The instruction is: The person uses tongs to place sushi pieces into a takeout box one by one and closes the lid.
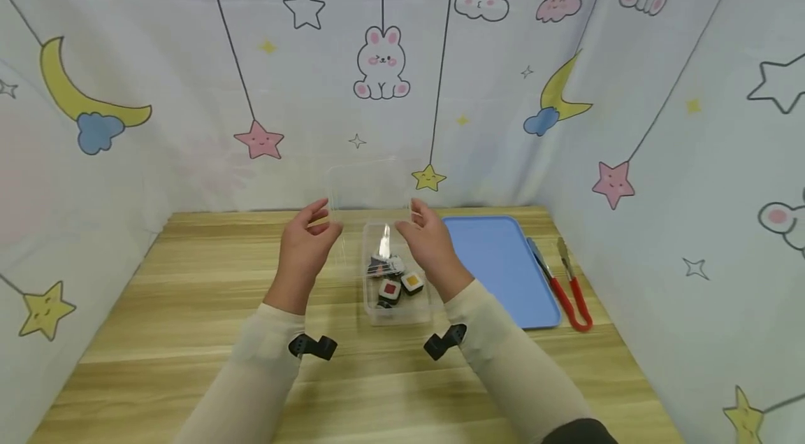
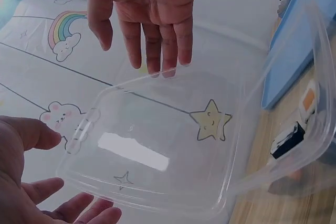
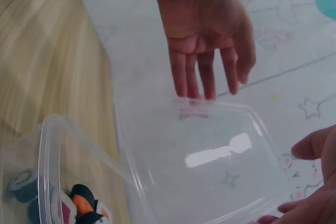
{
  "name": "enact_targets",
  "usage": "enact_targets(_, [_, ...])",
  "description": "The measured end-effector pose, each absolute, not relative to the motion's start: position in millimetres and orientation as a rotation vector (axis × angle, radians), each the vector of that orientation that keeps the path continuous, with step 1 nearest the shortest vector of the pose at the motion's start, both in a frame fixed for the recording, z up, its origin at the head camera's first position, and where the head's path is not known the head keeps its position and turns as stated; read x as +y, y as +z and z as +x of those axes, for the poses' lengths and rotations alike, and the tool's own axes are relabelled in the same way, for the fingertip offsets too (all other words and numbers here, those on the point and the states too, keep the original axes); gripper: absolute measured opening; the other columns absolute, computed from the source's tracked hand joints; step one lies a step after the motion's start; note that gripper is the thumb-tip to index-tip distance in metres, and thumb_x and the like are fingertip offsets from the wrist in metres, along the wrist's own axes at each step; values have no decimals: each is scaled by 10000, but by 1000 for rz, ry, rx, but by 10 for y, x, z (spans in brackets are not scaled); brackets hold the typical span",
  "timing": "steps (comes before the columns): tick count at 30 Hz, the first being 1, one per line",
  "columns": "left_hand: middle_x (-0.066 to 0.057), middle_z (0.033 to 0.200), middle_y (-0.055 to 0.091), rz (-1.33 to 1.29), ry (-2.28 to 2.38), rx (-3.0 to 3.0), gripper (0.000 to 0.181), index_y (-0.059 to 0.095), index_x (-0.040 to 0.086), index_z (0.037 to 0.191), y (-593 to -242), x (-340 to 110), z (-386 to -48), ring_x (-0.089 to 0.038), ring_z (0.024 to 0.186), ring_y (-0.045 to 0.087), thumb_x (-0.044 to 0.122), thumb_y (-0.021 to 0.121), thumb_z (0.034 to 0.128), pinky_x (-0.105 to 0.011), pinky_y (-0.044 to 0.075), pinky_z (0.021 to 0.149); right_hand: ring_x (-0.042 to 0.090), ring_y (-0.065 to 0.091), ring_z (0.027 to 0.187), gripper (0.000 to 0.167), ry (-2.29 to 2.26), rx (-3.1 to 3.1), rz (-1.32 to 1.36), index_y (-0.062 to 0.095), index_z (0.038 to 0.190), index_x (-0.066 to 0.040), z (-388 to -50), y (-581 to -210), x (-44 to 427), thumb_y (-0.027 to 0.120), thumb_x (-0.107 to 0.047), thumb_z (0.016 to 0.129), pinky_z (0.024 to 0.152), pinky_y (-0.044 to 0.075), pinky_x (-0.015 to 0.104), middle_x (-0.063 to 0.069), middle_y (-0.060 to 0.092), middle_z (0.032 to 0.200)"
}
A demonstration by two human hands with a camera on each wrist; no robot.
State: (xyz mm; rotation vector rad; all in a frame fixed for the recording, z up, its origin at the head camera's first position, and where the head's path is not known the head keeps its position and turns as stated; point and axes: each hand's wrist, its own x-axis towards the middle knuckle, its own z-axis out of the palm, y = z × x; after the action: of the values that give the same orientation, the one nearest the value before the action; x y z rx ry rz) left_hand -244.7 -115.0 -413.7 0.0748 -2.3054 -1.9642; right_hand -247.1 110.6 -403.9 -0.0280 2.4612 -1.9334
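A clear plastic lid stands raised at the back of a clear plastic box. My left hand is at its left edge, fingertips touching the rim and thumb held apart. On the opposite side, my right hand reaches the lid's edge with nearly straight fingertips; its thumb is off the plastic in the left wrist view. Inside the box lie several toy sushi pieces, among them a roll with a red centre and one with a yellow centre. Part of the box's contents is seen only through plastic.
A blue tray lies right of the box, partly behind my right hand. Beside it rest red-handled tongs. Wooden tabletop extends to the left, and a patterned curtain hangs behind the table.
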Motion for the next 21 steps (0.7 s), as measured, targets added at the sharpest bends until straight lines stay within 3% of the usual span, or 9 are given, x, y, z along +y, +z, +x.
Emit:
enact_targets(11, [-99, 1502, 475, -39, -2061, -2233, 680, 437, 190, 1594, -4161, -945, -2521, -269, 1407, 475, 152, 703, 970, -469, 450, 1107, 250, 392, 1495, 714, -1975, 2607, -88, 296, 1647, -151, -2522, -4072, 1276, 626, -265, 1024, 1196, 352, 462, 55, 403, 1574])
enact_targets(16, [-136, 1510, 477, -174, -2049, -2201, 617, 460, 139, 1569, -4200, -895, -2521, -278, 1448, 452, 128, 686, 996, -429, 352, 1200, 295, 360, 1495, 597, -2094, 2526, -112, 337, 1631, -143, -2549, -4134, 1367, 446, -401, 1104, 1186, 330, 557, 96, 369, 1592])
enact_targets(21, [-143, 1537, 481, -229, -2093, -2155, 560, 480, 85, 1545, -4240, -863, -2530, -266, 1466, 439, 106, 661, 1015, -407, 328, 1214, 316, 288, 1541, 612, -2341, 2230, -40, 355, 1586, -52, -2585, -4165, 1421, 296, -456, 1131, 1210, 246, 608, 165, 306, 1643])
